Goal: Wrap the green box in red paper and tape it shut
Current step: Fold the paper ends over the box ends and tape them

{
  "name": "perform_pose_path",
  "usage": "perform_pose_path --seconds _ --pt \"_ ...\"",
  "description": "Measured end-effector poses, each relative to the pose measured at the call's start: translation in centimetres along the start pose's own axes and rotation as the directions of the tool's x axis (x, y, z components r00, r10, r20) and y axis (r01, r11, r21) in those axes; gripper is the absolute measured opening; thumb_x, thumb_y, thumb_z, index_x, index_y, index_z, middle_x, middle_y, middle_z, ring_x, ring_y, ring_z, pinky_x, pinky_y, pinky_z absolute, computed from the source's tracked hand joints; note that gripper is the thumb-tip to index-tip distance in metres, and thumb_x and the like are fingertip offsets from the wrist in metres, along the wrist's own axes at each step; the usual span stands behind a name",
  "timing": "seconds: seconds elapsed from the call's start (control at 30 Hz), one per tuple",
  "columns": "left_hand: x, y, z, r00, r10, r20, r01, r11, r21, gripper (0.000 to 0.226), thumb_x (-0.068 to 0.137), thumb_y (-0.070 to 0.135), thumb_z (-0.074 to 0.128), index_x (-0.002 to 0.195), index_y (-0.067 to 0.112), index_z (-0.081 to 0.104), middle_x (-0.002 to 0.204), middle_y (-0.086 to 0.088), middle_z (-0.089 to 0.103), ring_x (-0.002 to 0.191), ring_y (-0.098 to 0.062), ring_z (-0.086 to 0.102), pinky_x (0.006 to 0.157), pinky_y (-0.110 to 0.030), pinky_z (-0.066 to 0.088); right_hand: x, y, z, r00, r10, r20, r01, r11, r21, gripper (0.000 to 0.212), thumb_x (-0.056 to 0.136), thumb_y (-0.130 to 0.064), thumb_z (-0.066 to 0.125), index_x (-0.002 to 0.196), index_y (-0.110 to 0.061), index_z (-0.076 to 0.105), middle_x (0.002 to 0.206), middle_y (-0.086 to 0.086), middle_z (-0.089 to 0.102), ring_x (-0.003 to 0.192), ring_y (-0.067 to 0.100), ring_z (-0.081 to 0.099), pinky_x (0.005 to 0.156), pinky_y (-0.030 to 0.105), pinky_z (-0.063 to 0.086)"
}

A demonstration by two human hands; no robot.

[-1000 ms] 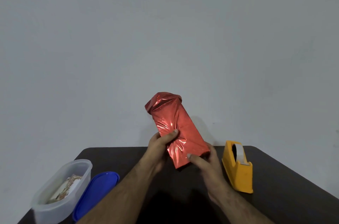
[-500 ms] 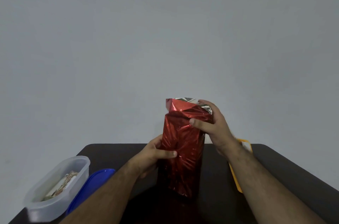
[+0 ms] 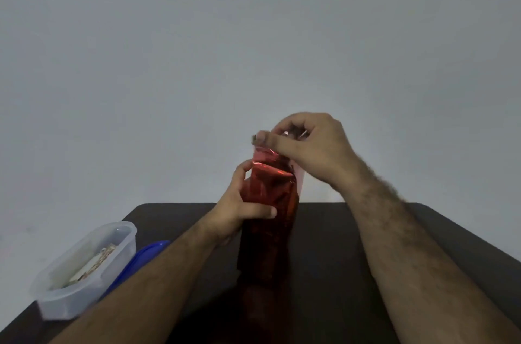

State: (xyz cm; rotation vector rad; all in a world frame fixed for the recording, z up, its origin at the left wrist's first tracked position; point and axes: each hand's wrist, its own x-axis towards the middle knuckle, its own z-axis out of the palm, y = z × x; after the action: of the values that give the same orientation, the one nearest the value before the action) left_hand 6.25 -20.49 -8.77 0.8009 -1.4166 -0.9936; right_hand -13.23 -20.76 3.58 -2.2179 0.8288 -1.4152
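Observation:
The box, covered in shiny red paper (image 3: 267,219), stands upright on its end on the dark table (image 3: 456,236); no green shows. My left hand (image 3: 239,211) grips its left side around the middle, thumb across the front. My right hand (image 3: 304,146) is above the top end, fingers curled and pinching the loose red paper there. The tape dispenser is hidden behind my right forearm.
A clear plastic tub (image 3: 87,267) with papers inside stands at the table's left front, its blue lid (image 3: 146,253) lying beside it. A plain grey wall rises behind the table.
The wrapped box went from tilted in both hands to standing upright on the table. My right hand rose from its lower end to the top and now pinches the paper there.

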Motion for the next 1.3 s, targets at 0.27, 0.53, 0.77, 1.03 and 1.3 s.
perform_pose_path --seconds 0.27,0.53,0.77,1.03,1.3 --pt "-0.9 0.7 -0.4 0.954 -0.106 0.281 0.173 0.959 -0.226 0.069 0.073 0.007 0.069 0.142 0.0 0.059 0.127 -0.026 0.066 0.11 -0.035 0.07 0.098 -0.045 0.058 0.2 2.3 -1.2 0.958 -0.134 0.254 0.178 0.972 -0.155 0.05 0.068 -0.066 0.08 0.069 -0.019 0.062 0.094 -0.006 0.067 0.085 0.014 0.066 0.075 0.037 0.056" --pt "0.4 2.0 0.3 0.991 0.125 -0.046 -0.121 0.99 0.073 0.096 0.067 0.016 0.094 0.147 0.013 0.041 0.129 -0.028 0.065 0.118 -0.041 0.067 0.102 -0.054 0.056 0.0 1.5 -0.4 0.977 -0.166 0.137 0.204 0.919 -0.337 0.042 0.08 -0.064 0.077 0.077 -0.027 0.057 0.069 -0.011 0.061 0.071 0.011 0.059 0.076 0.036 0.043" --pt "0.4 1.2 1.2 0.993 0.109 -0.035 -0.109 0.994 -0.001 0.074 0.079 -0.001 0.082 0.147 0.001 0.051 0.142 -0.03 0.061 0.133 -0.052 0.057 0.115 -0.06 0.046 0.3 1.0 -0.9 0.974 -0.214 0.077 0.225 0.956 -0.189 0.015 0.086 -0.041 0.083 0.085 -0.032 0.071 0.076 -0.012 0.067 0.072 0.004 0.063 0.067 0.024 0.045" --pt "0.4 0.7 2.0 0.991 0.099 -0.093 -0.106 0.991 -0.079 0.073 0.077 0.003 0.086 0.142 0.0 0.054 0.138 -0.031 0.064 0.132 -0.054 0.057 0.116 -0.063 0.044 0.0 -0.5 0.3 0.952 -0.239 -0.191 0.166 0.928 -0.334 0.043 0.096 -0.07 0.054 0.089 -0.031 0.068 0.083 -0.017 0.068 0.08 0.005 0.061 0.099 0.047 0.045" --pt "0.6 0.7 2.5 0.995 0.079 -0.058 -0.081 0.996 -0.034 0.069 0.08 -0.005 0.082 0.143 0.002 0.053 0.137 -0.028 0.065 0.132 -0.049 0.059 0.114 -0.059 0.048 -0.3 -0.6 0.6 0.987 -0.148 -0.065 0.116 0.926 -0.358 0.032 0.083 -0.044 0.082 0.112 -0.044 0.068 0.087 -0.021 0.073 0.106 0.004 0.064 0.098 0.036 0.025"
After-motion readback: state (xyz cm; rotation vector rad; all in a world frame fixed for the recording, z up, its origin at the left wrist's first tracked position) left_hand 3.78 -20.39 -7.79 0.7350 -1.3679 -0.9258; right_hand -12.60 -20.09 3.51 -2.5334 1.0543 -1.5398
